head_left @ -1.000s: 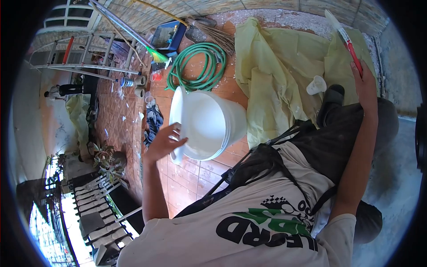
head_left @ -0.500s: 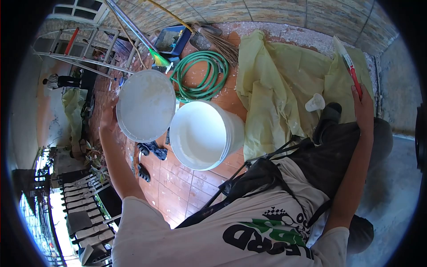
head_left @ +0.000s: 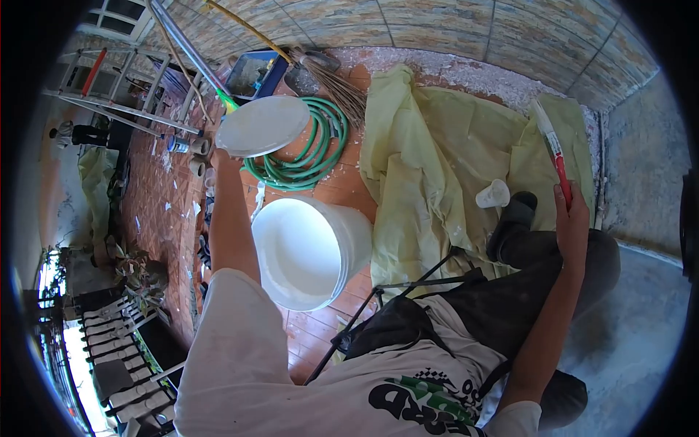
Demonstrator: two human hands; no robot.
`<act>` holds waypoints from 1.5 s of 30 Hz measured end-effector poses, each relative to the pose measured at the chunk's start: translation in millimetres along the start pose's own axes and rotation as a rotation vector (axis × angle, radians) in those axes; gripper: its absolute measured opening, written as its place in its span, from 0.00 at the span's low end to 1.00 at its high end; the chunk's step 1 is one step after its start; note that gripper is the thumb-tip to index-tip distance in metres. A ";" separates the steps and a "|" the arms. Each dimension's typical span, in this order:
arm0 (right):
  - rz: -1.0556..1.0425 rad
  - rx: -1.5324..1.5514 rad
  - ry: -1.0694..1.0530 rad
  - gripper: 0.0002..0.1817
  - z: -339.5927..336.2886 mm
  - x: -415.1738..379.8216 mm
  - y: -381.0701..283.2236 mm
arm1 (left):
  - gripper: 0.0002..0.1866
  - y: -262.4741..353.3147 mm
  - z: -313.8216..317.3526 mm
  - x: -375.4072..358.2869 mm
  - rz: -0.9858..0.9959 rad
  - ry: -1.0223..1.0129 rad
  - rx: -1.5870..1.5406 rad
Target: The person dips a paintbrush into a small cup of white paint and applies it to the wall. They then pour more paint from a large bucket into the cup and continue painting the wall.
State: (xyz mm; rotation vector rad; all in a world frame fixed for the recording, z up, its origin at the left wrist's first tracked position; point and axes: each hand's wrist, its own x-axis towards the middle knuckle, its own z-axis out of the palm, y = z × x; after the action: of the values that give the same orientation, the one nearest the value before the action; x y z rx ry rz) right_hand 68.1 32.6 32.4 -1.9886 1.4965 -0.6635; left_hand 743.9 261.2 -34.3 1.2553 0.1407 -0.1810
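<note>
The lid (head_left: 263, 126) is at the end of my left hand (head_left: 220, 154), out beyond the open bucket (head_left: 355, 240), its pale round face turned up toward my eyes. Only a sliver of that hand shows at the lid's near edge; the fingers are hidden, so I cannot tell whether they pinch the rim or lie beneath it. The arm behind runs nearly straight from my shoulder, and I judge that this long reach serves to hold the lid clear of the bucket's mouth.

My right hand (head_left: 573, 215) is wrapped around the red handle of a brush (head_left: 556, 154), bristles pointing away from me, over the yellowish sheet (head_left: 466, 131). Held like that, well apart from the lid, the bristles probably stay off everything else. This arm lies alongside my bent leg (head_left: 539, 247), the wrist almost in line with the forearm.

Between my arms, the bucket stands uncovered on the tiled floor (head_left: 354, 293), white inside, presumably set there because both hands can get to it. Just beside it the sheet is spread in folds, likely to shield the tiles, and a white cup (head_left: 494, 194) rests on it near my dark shoe (head_left: 513, 218). Past the lid, partly hidden by it, lies a coiled green hose (head_left: 338, 146), then a blue tray (head_left: 275, 79) and a broom (head_left: 333, 89).
</note>
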 end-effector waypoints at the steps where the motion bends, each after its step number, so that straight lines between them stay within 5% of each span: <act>1: 0.031 0.004 -0.029 0.14 -0.7 0.9 -2.1 | 0.20 -13.5 4.8 -1.4 0.019 0.043 0.015; 4: -0.066 0.036 0.075 0.13 4.6 2.9 3.4 | 0.20 -39.8 31.7 0.5 0.106 0.151 0.176; 7: 0.031 0.148 0.133 0.13 0.1 5.4 0.9 | 0.19 -47.2 128.3 -53.1 0.105 0.249 0.156; 10: 0.071 0.279 0.225 0.13 -1.9 7.5 8.9 | 0.08 -124.5 189.1 -65.1 0.117 -0.299 0.151; 11: 0.054 0.305 0.264 0.13 -3.3 6.9 11.5 | 0.05 -135.3 212.4 -136.3 0.035 -0.265 0.061; 12: 0.053 0.297 0.277 0.13 -5.7 6.6 12.6 | 0.06 -152.7 222.4 -192.1 0.029 -0.446 0.000; 13: 0.072 0.335 0.306 0.13 -7.7 6.1 13.3 | 0.08 -192.1 222.0 -218.5 -0.032 -0.487 0.182; 17: 0.131 0.481 0.350 0.13 -14.9 2.9 14.2 | 0.12 -276.6 175.1 -400.3 -0.638 -0.730 0.404; 20: 0.164 0.564 0.384 0.12 -14.4 1.4 8.1 | 0.11 -323.4 143.0 -464.1 -0.489 -0.793 0.622; 29: 0.251 0.847 0.304 0.10 -12.9 11.0 -1.8 | 0.16 -398.2 137.0 -469.2 -0.680 -0.764 0.897; 36: 0.254 0.961 0.266 0.11 -9.6 13.8 -0.1 | 0.17 -427.5 143.6 -477.5 -0.743 -0.681 0.776; 42: 0.278 0.948 0.273 0.12 -8.7 13.7 3.1 | 0.15 -423.6 155.2 -450.6 -0.630 -0.809 0.966; 45: 0.284 0.995 0.304 0.10 -12.2 12.0 -3.4 | 0.14 -394.7 164.6 -399.1 -0.580 -1.065 0.963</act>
State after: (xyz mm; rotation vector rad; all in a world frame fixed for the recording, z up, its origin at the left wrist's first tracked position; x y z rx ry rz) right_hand 65.3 20.1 44.2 -0.9319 1.1919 -1.2957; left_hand 271.1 9.9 -269.8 1.8589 -0.5823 -1.5203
